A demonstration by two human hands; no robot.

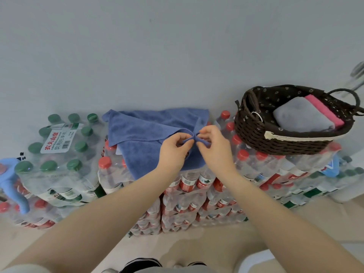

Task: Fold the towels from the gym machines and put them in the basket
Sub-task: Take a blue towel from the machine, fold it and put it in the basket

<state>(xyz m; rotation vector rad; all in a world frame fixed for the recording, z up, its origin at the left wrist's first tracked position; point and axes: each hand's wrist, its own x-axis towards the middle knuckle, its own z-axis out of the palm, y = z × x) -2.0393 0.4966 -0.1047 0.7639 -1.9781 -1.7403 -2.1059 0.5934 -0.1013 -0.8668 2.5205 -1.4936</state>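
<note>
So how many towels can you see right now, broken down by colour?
Blue towel, pinched by the left hand and right hand: 1
Grey towel, in the basket: 1
Pink towel, in the basket: 1
Total: 3

A blue towel lay partly folded on shrink-wrapped packs of red-capped bottles. The left hand and right hand each pinched a towel corner, the 2 corners held together above the cloth. To the right, a dark wicker basket sat on the packs, holding a grey towel and a pink towel. A pack of green-capped bottles stood at left.
</note>
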